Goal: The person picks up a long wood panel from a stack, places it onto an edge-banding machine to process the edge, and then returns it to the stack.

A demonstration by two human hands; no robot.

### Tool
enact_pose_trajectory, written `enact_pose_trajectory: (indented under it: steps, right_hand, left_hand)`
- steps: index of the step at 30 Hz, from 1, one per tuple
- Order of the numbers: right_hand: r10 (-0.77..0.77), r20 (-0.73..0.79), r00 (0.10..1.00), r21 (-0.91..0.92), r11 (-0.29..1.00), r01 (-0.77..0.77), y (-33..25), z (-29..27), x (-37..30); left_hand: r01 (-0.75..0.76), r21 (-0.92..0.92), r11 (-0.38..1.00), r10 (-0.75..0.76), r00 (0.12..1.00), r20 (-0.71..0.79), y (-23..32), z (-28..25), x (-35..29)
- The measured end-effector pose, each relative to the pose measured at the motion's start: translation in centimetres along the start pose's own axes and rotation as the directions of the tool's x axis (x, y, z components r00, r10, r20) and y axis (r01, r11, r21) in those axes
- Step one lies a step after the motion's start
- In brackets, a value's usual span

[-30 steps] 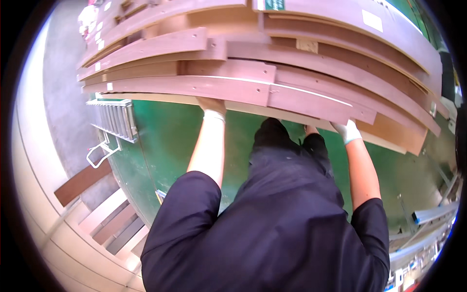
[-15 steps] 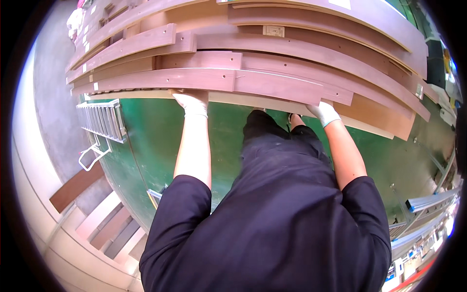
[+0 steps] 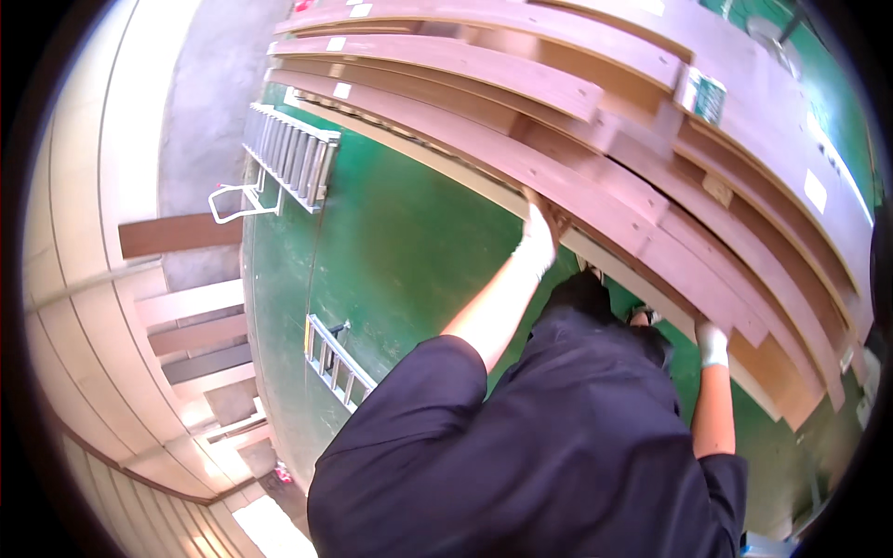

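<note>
A stack of long pinkish-brown boards (image 3: 521,169) slants across the view in front of me, with several pieces overlapping and some showing small holes. My left hand (image 3: 538,237), in a white glove with bare fingertips, is closed on the near edge of the lowest pinkish board. Farther right along that same edge, my right hand (image 3: 713,340) is also gloved in white and closed on the boards; its fingers are mostly hidden beneath them. A pale board edge (image 3: 419,154) runs below the stack.
A green-and-white package (image 3: 705,98) rests on the boards. Left of the stack, a roller conveyor section (image 3: 290,153) with a white bar frame (image 3: 246,200) stands on the green floor (image 3: 400,242). A small metal rack (image 3: 337,365) lies nearer me; loose planks (image 3: 181,238) are at far left.
My view has swung left, so the stack now slants down to the right and more of the left side shows. Both hands stay on the near edge of the boards.
</note>
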State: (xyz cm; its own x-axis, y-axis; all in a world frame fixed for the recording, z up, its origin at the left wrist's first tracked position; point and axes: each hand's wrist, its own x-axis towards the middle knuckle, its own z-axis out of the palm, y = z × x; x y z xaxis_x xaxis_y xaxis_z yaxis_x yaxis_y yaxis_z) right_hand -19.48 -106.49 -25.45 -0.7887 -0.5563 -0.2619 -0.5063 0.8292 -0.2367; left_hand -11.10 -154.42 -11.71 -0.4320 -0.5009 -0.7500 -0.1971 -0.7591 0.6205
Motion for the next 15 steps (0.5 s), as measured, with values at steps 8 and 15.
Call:
enact_pose_trajectory:
  steps: [8, 15]
  right_hand:
    - [0.336, 0.327, 0.883, -0.235, 0.934, -0.269, -4.3, -1.6, 0.7]
    - [0.374, 0.234, 0.897, -0.205, 0.921, -0.331, -12.3, -8.8, 1.2]
  left_hand:
    - [-0.198, 0.735, 0.649, -0.060, 0.949, 0.309, 6.3, -9.8, -3.0]
    - [-0.034, 0.955, 0.295, 0.086, 0.996, 0.009, 2.3, -30.7, -8.0]
